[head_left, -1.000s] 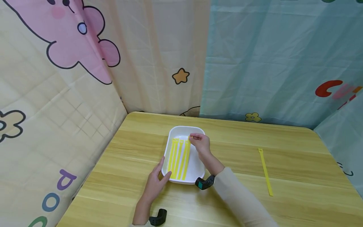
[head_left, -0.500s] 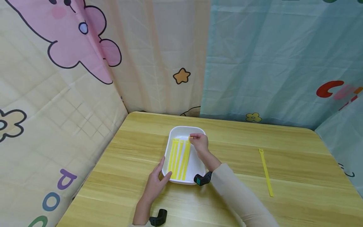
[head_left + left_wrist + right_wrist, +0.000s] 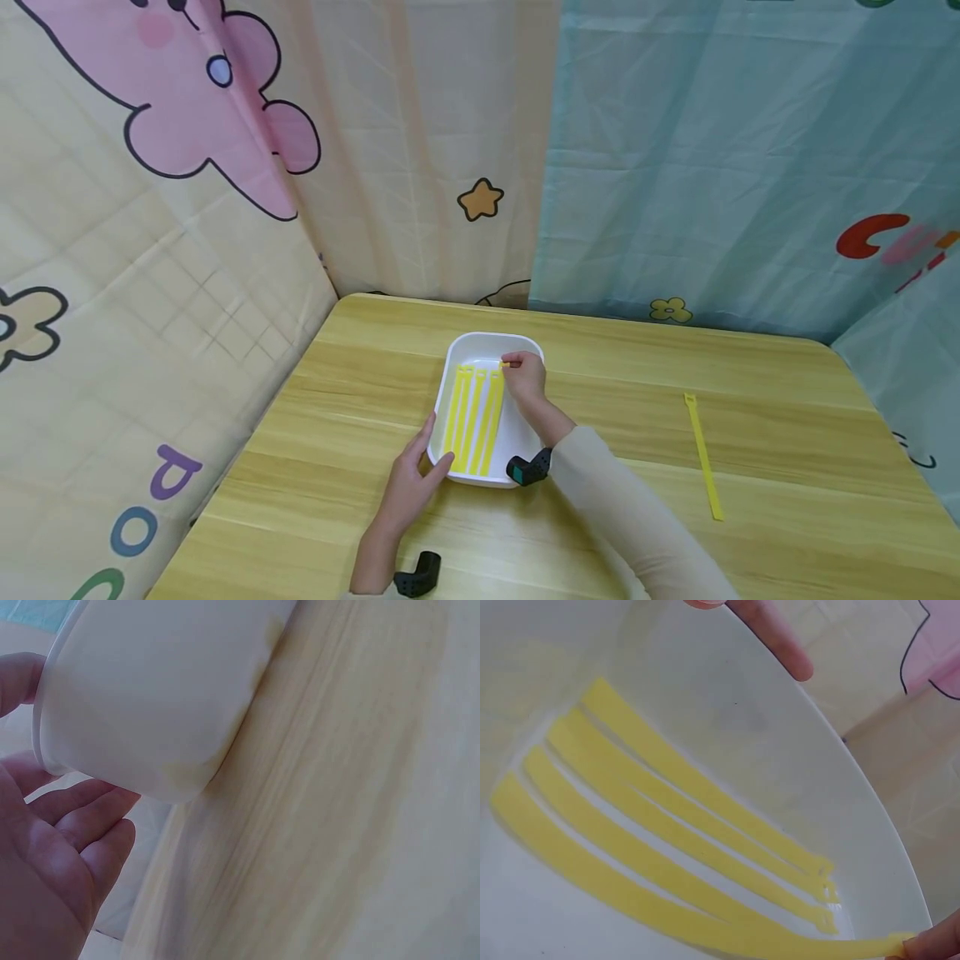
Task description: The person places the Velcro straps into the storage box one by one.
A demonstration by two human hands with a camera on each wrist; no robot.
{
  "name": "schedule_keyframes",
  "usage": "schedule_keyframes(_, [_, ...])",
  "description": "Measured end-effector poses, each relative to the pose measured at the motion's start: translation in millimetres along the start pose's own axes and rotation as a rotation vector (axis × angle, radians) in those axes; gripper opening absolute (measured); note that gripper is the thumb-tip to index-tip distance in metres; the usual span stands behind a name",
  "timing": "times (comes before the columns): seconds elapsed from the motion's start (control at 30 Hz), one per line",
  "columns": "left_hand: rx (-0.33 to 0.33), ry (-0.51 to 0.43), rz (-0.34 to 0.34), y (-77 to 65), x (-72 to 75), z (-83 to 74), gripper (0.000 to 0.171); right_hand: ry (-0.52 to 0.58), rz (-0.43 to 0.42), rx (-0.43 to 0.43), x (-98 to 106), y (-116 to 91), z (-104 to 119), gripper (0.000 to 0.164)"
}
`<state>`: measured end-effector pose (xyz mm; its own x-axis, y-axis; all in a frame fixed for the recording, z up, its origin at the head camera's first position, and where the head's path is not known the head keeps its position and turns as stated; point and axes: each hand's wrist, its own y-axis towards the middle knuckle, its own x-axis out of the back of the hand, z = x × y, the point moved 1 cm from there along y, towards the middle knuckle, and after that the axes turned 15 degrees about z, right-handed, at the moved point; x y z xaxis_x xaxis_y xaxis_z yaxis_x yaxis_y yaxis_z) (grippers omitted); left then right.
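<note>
Inside a white plastic tray [image 3: 521,442], several flat yellow strips [image 3: 462,421] with notched or holed heads lie side by side, lengthwise. My right hand [image 3: 527,379] pinches the head end of the rightmost strip [image 3: 832,947] between thumb and finger; in the right wrist view that end is slightly raised and bent. Its lower part lies close beside its neighbour. My left hand [image 3: 408,483] holds the tray's near left corner. In the left wrist view, its thumb hooks over the rim and its other fingers lie along the outer wall.
One more yellow strip [image 3: 703,457] lies apart on the wooden table [image 3: 615,367], to the right of the tray. Patterned cloth curtains [image 3: 420,150] hang behind the table and on both sides. A black wrist camera [image 3: 528,468] overlaps the tray's near right corner.
My right hand and forearm have shifted slightly left, and the pinched strip has come closer to the strip beside it. My left hand and the tray stay in place.
</note>
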<state>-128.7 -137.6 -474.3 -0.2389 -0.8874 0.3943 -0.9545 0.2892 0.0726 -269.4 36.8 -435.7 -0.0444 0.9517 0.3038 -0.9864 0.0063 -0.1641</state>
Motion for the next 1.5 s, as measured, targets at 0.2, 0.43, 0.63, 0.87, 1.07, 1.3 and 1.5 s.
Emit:
schedule_keyframes(0.2, [0.003, -0.001, 0.003, 0.7, -0.2, 0.9, 0.066, -0.062, 0.007, -0.008, -1.6, 3.4, -1.9, 0.018])
schedule_keyframes(0.43, [0.006, -0.004, -0.001, 1.1, 0.0, -0.8, 0.065, -0.124, 0.007, 0.037, -0.9, 4.1, -3.6, 0.021])
schedule_keyframes(0.63, [0.001, 0.010, 0.000, 2.0, -1.4, -0.2, 0.065, -0.153, -0.007, 0.042, -0.7, 13.8, -10.2, 0.023])
schedule_keyframes(0.87, [0.005, 0.014, -0.004, 2.1, -1.8, 0.6, 0.065, -0.160, -0.059, 0.152, -1.9, 30.2, -20.7, 0.021])
schedule_keyframes(1.07, [-0.005, 0.013, -0.003, 2.8, -1.9, 0.8, 0.065, -0.093, -0.050, 0.117, 9.0, 8.3, 13.5, 0.018])
schedule_keyframes(1.3, [-0.017, 0.010, 0.002, 2.2, -2.2, -0.3, 0.065, 0.014, 0.002, 0.051, 27.4, 2.6, 20.0, 0.020])
schedule_keyframes(1.5, [-0.013, 0.005, -0.002, 1.0, -2.0, 0.8, 0.065, 0.062, 0.009, 0.057, 49.0, -0.4, 22.5, 0.018])
